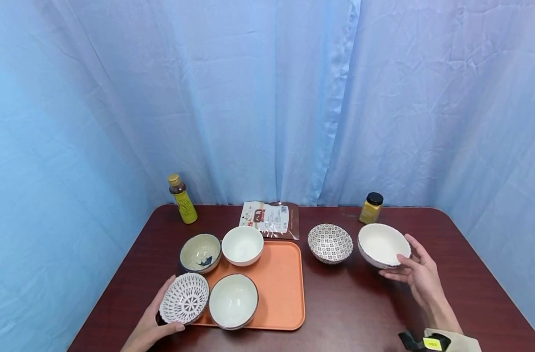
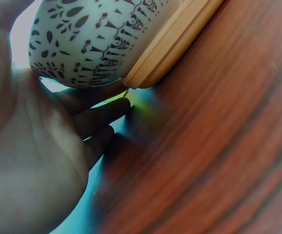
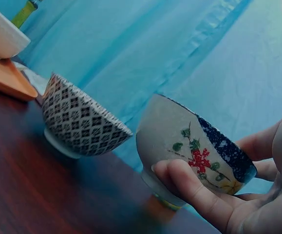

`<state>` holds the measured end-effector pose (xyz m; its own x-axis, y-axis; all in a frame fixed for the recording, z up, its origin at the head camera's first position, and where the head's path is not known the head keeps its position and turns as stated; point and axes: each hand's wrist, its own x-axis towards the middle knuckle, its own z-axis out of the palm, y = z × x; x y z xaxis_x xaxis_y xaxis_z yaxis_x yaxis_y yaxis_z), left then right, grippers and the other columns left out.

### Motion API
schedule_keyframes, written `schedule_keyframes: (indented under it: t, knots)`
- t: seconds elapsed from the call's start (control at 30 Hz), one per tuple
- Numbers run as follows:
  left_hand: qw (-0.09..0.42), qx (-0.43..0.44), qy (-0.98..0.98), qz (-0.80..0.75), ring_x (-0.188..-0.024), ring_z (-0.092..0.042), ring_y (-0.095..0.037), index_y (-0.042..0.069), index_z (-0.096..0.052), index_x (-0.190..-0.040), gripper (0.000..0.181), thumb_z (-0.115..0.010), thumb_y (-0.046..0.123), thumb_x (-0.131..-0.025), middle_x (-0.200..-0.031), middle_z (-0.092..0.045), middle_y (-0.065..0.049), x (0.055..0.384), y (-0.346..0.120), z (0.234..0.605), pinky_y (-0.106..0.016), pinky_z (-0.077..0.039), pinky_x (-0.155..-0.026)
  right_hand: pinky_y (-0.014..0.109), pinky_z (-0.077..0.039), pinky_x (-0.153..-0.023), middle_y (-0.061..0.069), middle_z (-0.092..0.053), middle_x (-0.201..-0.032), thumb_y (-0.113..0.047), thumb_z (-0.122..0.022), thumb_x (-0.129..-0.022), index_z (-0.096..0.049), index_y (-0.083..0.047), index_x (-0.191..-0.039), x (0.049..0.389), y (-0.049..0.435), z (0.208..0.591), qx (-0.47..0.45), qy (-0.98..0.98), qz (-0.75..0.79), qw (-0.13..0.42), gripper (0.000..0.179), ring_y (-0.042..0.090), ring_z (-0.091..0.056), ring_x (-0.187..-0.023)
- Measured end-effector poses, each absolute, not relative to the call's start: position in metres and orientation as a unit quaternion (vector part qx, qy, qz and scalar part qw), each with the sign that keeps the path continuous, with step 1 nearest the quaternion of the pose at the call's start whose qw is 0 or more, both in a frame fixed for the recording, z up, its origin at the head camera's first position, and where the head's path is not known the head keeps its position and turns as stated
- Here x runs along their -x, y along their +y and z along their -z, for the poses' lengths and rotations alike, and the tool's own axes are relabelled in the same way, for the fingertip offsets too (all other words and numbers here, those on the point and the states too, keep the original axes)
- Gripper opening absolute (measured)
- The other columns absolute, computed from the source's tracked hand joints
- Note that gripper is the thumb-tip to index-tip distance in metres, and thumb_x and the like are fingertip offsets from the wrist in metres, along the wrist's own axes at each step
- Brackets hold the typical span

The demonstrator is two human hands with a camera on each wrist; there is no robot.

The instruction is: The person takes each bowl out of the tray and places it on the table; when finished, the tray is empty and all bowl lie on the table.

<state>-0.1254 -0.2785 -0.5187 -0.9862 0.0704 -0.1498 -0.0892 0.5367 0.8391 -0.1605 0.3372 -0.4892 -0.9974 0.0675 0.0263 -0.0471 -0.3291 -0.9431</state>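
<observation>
My left hand [image 1: 149, 323] holds a white bowl with a dark leaf-like pattern [image 1: 185, 297], fingers along its far side and thumb at its near side. In the left wrist view the patterned outer wall of this bowl [image 2: 97, 44] stands at the edge of the orange tray [image 2: 167, 46]. On the right, my right hand [image 1: 425, 281] grips a bowl with a white inside [image 1: 383, 244] by its right side. Its outer wall, in the right wrist view, bears a red flower and a dark blue patch [image 3: 199, 151], and its foot is raised off the table.
Three more bowls, one with a blue motif [image 1: 201, 252], one plain white [image 1: 243, 245] and one dark-rimmed [image 1: 233, 300], sit about the tray's left half. A checkered bowl [image 1: 330, 243] stands right of it. Behind are a bottle [image 1: 184, 203], a packet [image 1: 271, 218] and a jar [image 1: 371, 209].
</observation>
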Motion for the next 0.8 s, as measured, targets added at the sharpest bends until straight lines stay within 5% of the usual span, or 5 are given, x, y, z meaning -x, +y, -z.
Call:
schedule_keyframes:
  t: [0.13,0.23,0.57,0.8]
  knots:
    - [0.088,0.009,0.872,-0.481,-0.144,-0.024,-0.022,0.020,-0.012,-0.162,0.112,-0.083,0.025,-0.077,-0.168,-0.018,-0.013,0.126,-0.278,0.518,-0.063,-0.026,-0.113,0.036,-0.061,-0.064,0.007,0.008,-0.166,-0.006,-0.045,-0.105,-0.002,-0.023,-0.162,0.162,0.335,0.493,0.045,-0.597,-0.800,0.028,0.073,0.023,-0.076,-0.069]
    - [0.089,0.009,0.872,-0.481,-0.144,-0.023,-0.030,0.019,-0.011,-0.162,0.112,-0.083,0.025,-0.076,-0.168,-0.018,-0.014,0.126,-0.277,0.517,-0.064,-0.025,-0.113,0.036,-0.062,-0.066,0.010,0.013,-0.167,-0.011,-0.046,-0.105,0.001,-0.023,-0.163,0.162,0.334,0.495,0.068,-0.610,-0.789,0.024,0.075,0.021,-0.076,-0.071]
    - [0.108,0.020,0.866,-0.489,-0.150,-0.019,-0.035,0.017,-0.009,-0.162,0.114,-0.083,0.026,-0.077,-0.169,-0.014,-0.015,0.128,-0.278,0.517,-0.067,-0.023,-0.114,0.038,-0.062,-0.067,0.029,0.007,-0.157,-0.009,-0.045,-0.105,0.006,-0.020,-0.162,0.166,0.330,0.503,0.097,-0.621,-0.777,0.028,0.077,0.021,-0.075,-0.071]
    - [0.111,0.021,0.863,-0.492,-0.150,-0.018,-0.035,0.017,-0.009,-0.162,0.114,-0.083,0.025,-0.077,-0.169,-0.013,-0.015,0.128,-0.278,0.516,-0.067,-0.022,-0.114,0.037,-0.062,-0.069,0.031,0.012,-0.161,-0.008,-0.041,-0.106,0.012,-0.018,-0.161,0.168,0.328,0.505,0.109,-0.626,-0.772,0.023,0.077,0.018,-0.075,-0.073]
